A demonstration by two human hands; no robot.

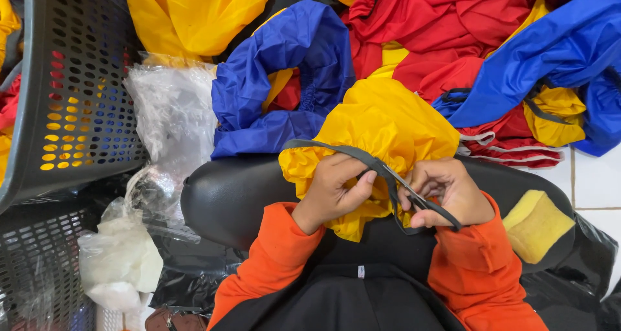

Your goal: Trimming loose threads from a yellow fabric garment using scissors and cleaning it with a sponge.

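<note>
A yellow fabric bag [381,121] lies bunched on a black padded seat [226,195] in front of me. A dark grey strap [336,148] runs across the bag's lower edge and loops down between my hands. My left hand [333,190] pinches the yellow fabric and the strap near its middle. My right hand [446,192] is closed around the strap's looped end. Both arms wear orange sleeves.
A heap of blue [278,78], red [453,20] and yellow fabric pieces lies beyond the seat. A grey perforated basket [77,85] stands at the left, with clear plastic bags [171,117] beside it. A yellow sponge [537,224] rests on the seat's right end. White tiled floor shows at right.
</note>
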